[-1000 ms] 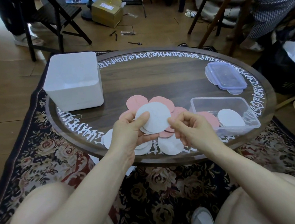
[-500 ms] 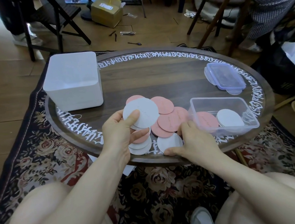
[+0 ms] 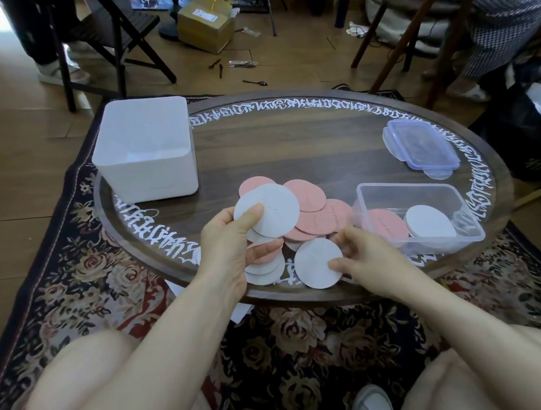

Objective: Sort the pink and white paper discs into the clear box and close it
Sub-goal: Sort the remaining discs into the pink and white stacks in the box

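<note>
- Sorting is under way, by my reading: the left hand (image 3: 229, 243) grips a small stack of white discs (image 3: 268, 215), thumb on the top one, fingers curled beneath, raised off the counter (image 3: 289, 142).
- Right hand (image 3: 366, 254) pinches the edge of a single white disc (image 3: 318, 262) between thumb and fingers — it lies at the near rim, just left of those fingers.
- Loose pink discs (image 3: 314, 213) lie overlapped just beyond both hands; a few more white ones sit under the left fingers.
- Clear box (image 3: 415, 188) stands open just right of the right fingers, already holding a pink pile beside a white pile.
- Blue-rimmed lid (image 3: 420, 144) rests well beyond the box, off.
- Next move, I judge — lift the pinched disc cleanly and add it to the left-hand stack or the box's white pile; thin paper may drag a neighbour along.
</note>
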